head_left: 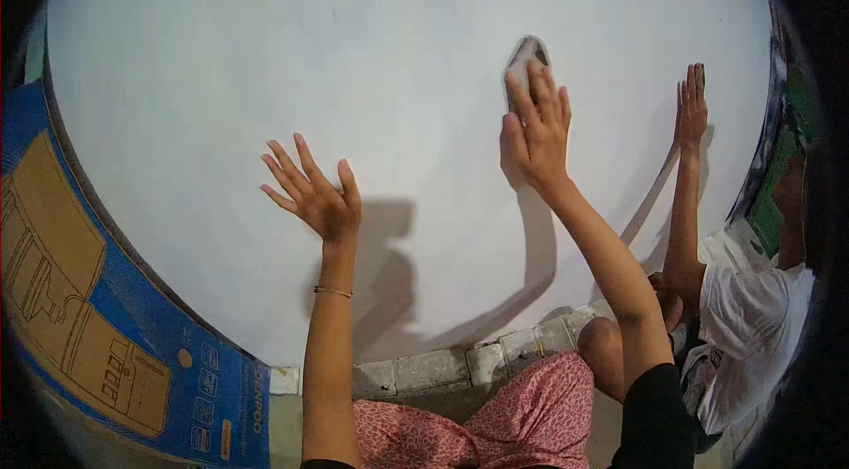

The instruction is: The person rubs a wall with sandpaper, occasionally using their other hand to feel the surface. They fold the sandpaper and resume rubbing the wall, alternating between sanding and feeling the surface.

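My left hand (317, 195) is in front of the large white wall panel (424, 168), its fingers spread and nothing in it. A thin bracelet (333, 291) circles that wrist. Higher up and to the right, my right hand (539, 129) presses a folded whitish sheet (528, 52), dark on one side and looking like sandpaper, against the panel. Its fingers lie over the lower part of the sheet and hide it, while the upper end sticks out past the fingertips. Both forearms cast shadows on the white surface.
At the right, another person in a white shirt (747, 314) holds a hand (692, 111) up at the panel. A blue and brown printed cardboard box (133, 301) stands at the left. Pale blocks (416, 372) line the panel's bottom edge, close to my patterned trousers (531, 407).
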Action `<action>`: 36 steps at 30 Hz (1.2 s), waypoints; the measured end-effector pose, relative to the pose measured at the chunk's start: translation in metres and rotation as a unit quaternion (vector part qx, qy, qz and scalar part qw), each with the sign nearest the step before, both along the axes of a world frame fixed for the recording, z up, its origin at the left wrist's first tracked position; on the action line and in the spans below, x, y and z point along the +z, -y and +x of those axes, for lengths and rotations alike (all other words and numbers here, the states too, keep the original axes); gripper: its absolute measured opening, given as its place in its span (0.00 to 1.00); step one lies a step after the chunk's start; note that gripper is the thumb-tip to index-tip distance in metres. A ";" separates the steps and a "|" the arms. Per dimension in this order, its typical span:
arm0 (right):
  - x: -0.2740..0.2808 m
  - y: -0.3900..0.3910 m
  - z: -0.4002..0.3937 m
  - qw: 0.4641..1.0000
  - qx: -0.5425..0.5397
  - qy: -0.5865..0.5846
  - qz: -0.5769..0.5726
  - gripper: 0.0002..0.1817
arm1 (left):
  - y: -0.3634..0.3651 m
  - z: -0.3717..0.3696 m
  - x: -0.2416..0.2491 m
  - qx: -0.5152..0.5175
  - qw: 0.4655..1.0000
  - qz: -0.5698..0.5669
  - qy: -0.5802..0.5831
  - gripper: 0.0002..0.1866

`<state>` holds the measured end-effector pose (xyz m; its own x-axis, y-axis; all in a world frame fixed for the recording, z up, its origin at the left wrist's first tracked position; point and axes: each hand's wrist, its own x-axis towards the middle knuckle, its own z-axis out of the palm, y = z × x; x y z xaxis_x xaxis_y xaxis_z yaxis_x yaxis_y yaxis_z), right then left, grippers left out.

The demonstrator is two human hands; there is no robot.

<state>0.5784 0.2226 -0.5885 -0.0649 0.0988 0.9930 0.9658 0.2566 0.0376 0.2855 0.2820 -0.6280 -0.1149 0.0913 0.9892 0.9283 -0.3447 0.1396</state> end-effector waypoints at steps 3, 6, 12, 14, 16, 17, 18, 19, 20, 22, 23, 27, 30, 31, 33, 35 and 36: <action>-0.022 0.016 -0.020 0.992 0.010 0.098 -0.084 0.28 | 0.001 0.004 0.001 0.001 1.000 0.014 0.006 0.36; -0.049 0.014 -0.026 0.912 0.084 0.358 -0.183 0.28 | 0.009 0.012 0.004 -0.011 1.000 -0.005 0.002 0.37; -0.023 -0.001 -0.012 0.992 -0.028 0.098 -0.072 0.31 | 0.012 0.032 0.034 -0.037 0.995 0.019 -0.093 0.37; -0.038 0.002 -0.031 0.999 0.031 0.012 -0.041 0.32 | 0.013 0.037 0.042 -0.023 0.995 0.017 -0.096 0.37; -0.069 0.001 -0.033 0.957 0.037 0.235 -0.167 0.31 | 0.012 0.038 0.043 -0.010 0.995 0.017 -0.094 0.36; -0.080 -0.004 -0.029 0.953 0.035 0.259 -0.151 0.31 | 0.011 0.038 0.042 -0.010 0.995 0.016 -0.096 0.36; -0.083 -0.004 -0.026 0.949 0.032 0.284 -0.135 0.31 | 0.009 0.036 0.041 -0.017 0.994 0.025 -0.103 0.36; -0.082 -0.003 -0.018 0.965 0.001 0.232 -0.122 0.31 | 0.008 0.035 0.040 -0.023 0.993 0.033 -0.108 0.36; -0.077 -0.003 -0.008 0.977 -0.031 0.181 -0.107 0.31 | 0.008 0.035 0.039 -0.024 0.994 0.032 -0.105 0.36; -0.073 -0.002 -0.002 0.992 -0.020 0.085 -0.091 0.33 | 0.010 0.037 0.040 -0.020 0.994 0.032 -0.103 0.36; -0.075 -0.003 -0.008 0.998 0.003 0.020 -0.067 0.33 | 0.009 0.036 0.040 -0.020 0.994 0.029 -0.102 0.36; -0.094 0.009 -0.021 0.964 0.043 0.210 -0.157 0.33 | 0.010 0.037 0.039 -0.018 0.994 0.028 -0.102 0.36; -0.077 0.009 0.001 0.949 0.039 0.279 -0.138 0.30 | 0.009 0.038 0.040 -0.017 0.994 0.032 -0.104 0.35; -0.065 0.010 0.010 0.974 0.034 0.189 -0.118 0.27 | 0.009 0.037 0.039 -0.017 0.994 0.035 -0.106 0.35; -0.042 0.005 0.021 0.999 0.013 0.001 -0.041 0.28 | 0.011 0.037 0.040 -0.023 0.994 0.028 -0.102 0.35; -0.037 0.005 0.014 0.998 0.037 -0.051 -0.025 0.29 | 0.011 0.037 0.041 -0.029 0.994 0.024 -0.098 0.35; -0.033 0.007 0.006 0.993 0.060 -0.104 -0.011 0.29 | 0.010 0.036 0.040 -0.027 0.994 0.025 -0.100 0.35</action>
<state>0.5849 0.2158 -0.6218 0.1277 0.1254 0.9838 0.9149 0.3681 -0.1657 0.3220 0.2725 -0.5882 0.0876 0.0424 0.9953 0.9154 -0.3975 -0.0636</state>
